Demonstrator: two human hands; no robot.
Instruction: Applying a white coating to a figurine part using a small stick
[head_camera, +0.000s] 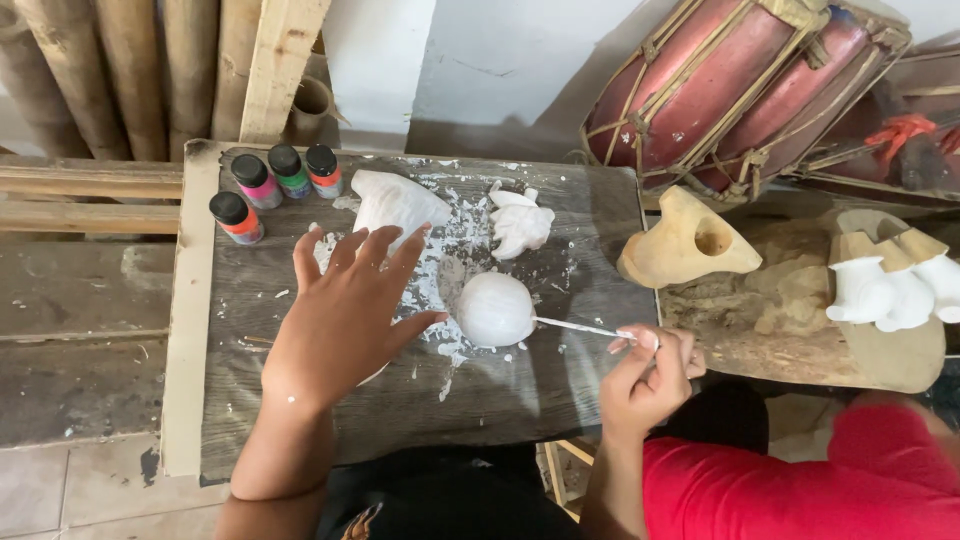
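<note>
My left hand (345, 305) hovers flat over the worn wooden board (520, 385) with its fingers spread and nothing in it, just below a white-painted carved piece (395, 203). My right hand (650, 375) pinches the end of a thin white-coated brush (580, 326) whose tip meets a round white-painted ball (495, 309) in the middle of the board. A white carved turtle-like figure (518, 225) lies behind the ball. White paint smears cover the board around them.
Several small paint bottles (270, 185) with black caps stand at the board's back left. An unpainted wooden carving (685, 245) and white figurines (890, 290) rest at the right. Red drums (740, 80) lean against the wall; bamboo poles (100, 70) stand at the back left.
</note>
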